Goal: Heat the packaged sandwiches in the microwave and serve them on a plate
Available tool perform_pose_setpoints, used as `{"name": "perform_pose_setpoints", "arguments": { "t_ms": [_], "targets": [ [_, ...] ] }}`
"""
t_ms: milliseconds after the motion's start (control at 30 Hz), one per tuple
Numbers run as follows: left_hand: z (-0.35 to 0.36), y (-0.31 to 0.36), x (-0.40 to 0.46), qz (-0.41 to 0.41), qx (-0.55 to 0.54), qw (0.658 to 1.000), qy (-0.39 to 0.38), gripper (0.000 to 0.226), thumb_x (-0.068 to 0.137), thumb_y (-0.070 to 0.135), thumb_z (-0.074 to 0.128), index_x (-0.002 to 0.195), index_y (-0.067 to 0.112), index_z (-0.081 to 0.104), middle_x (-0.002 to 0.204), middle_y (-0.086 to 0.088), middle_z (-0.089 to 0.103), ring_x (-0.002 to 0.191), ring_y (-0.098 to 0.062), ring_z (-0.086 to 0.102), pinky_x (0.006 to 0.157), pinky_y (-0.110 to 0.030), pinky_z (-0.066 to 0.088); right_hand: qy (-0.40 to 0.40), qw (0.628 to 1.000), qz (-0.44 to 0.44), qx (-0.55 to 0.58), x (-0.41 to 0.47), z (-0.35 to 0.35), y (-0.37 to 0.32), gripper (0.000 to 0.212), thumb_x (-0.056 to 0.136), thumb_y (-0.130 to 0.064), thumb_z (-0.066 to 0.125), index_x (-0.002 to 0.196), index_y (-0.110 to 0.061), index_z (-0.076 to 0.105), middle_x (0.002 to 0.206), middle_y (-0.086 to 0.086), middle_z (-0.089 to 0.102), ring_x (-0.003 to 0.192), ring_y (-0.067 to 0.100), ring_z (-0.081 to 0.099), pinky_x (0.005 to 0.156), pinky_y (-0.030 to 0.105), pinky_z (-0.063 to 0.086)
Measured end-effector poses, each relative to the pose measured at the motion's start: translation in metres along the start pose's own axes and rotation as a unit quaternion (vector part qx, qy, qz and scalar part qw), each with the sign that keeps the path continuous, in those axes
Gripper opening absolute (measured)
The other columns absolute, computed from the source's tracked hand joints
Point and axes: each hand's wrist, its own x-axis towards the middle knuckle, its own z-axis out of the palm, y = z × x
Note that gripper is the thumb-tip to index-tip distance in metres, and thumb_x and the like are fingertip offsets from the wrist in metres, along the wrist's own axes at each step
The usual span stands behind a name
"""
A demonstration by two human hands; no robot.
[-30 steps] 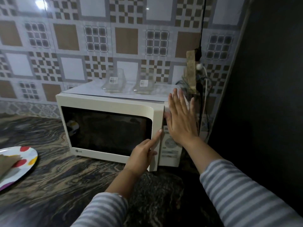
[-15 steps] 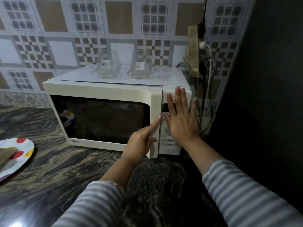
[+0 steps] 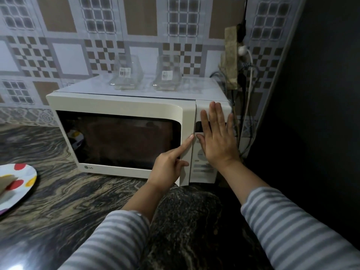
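Note:
A cream microwave [image 3: 120, 106] stands on the dark marbled counter against the tiled wall, its door nearly flush with the body. My left hand [image 3: 169, 166] grips the door's right edge, index finger stretched up along it. Flat against the control panel [image 3: 202, 168] lies my right hand [image 3: 218, 141], fingers spread, holding nothing. At the left edge sits a white plate with red and yellow dots [image 3: 23, 178], with a brown piece [image 3: 5, 182] lying on it. The dark door window hides the inside.
Two clear glass containers [image 3: 126, 75] [image 3: 167, 75] with labels stand on top of the microwave. Cables and a plug board [image 3: 231, 55] hang behind its right side. A dark wall [image 3: 311, 94] closes off the right.
My right hand slid down from the microwave's upper right corner onto the control panel. The left hand stays on the door edge. The view has dropped and moved closer.

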Motion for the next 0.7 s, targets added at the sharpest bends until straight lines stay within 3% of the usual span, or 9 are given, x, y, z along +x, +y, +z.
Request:
{"name": "perform_pose_setpoints", "arguments": {
  "t_ms": [167,300,433,600,700],
  "targets": [
    [-0.002,0.003,0.000,-0.011,0.002,1.000,-0.005,0.097,0.084,-0.010,0.057,0.139,0.062,0.022,0.116,0.002,0.068,0.079,0.005,0.068,0.077,-0.025,0.056,0.008,1.000,0.006,-0.007,-0.001,0.000,-0.002,0.063,0.103,-0.041,0.026,0.150,-0.003,0.007,0.155,0.021,0.005,0.145,0.035,0.007,0.116,0.054,0.002],
    [0.002,0.004,0.008,-0.037,0.016,0.999,0.012,0.100,0.079,-0.009,0.063,0.138,0.062,0.025,0.109,0.006,0.070,0.067,0.011,0.060,0.075,-0.029,0.055,0.002,1.000,0.009,-0.019,-0.001,-0.001,-0.002,0.064,0.103,-0.042,0.024,0.151,-0.004,0.005,0.157,0.021,0.000,0.145,0.035,0.007,0.116,0.053,0.000],
    [0.003,0.004,0.011,-0.038,0.023,0.999,-0.001,0.099,0.078,-0.006,0.068,0.140,0.058,0.025,0.108,0.005,0.069,0.064,-0.007,0.059,0.074,-0.032,0.055,-0.002,0.999,0.007,-0.032,-0.002,0.000,-0.003,0.065,0.103,-0.043,0.022,0.150,-0.004,-0.001,0.158,0.021,-0.006,0.145,0.035,0.004,0.116,0.053,-0.003],
    [0.002,0.008,0.008,-0.049,0.041,0.998,-0.026,0.100,0.083,-0.003,0.065,0.139,0.064,0.016,0.101,0.000,0.066,0.067,-0.017,0.060,0.073,-0.038,0.054,-0.014,0.999,0.012,-0.051,-0.004,-0.003,-0.006,0.064,0.102,-0.043,0.016,0.150,-0.005,-0.002,0.156,0.019,0.001,0.145,0.034,0.005,0.115,0.054,0.001],
    [-0.007,0.013,0.012,-0.048,0.021,0.996,-0.073,0.098,0.086,-0.006,0.060,0.144,0.055,0.012,0.108,0.003,0.061,0.070,-0.019,0.060,0.078,-0.035,0.054,-0.049,0.998,0.014,-0.045,0.003,-0.015,-0.003,0.065,0.101,-0.043,0.015,0.150,-0.005,-0.002,0.157,0.018,0.002,0.146,0.033,0.005,0.115,0.053,0.003]
  ]
}}
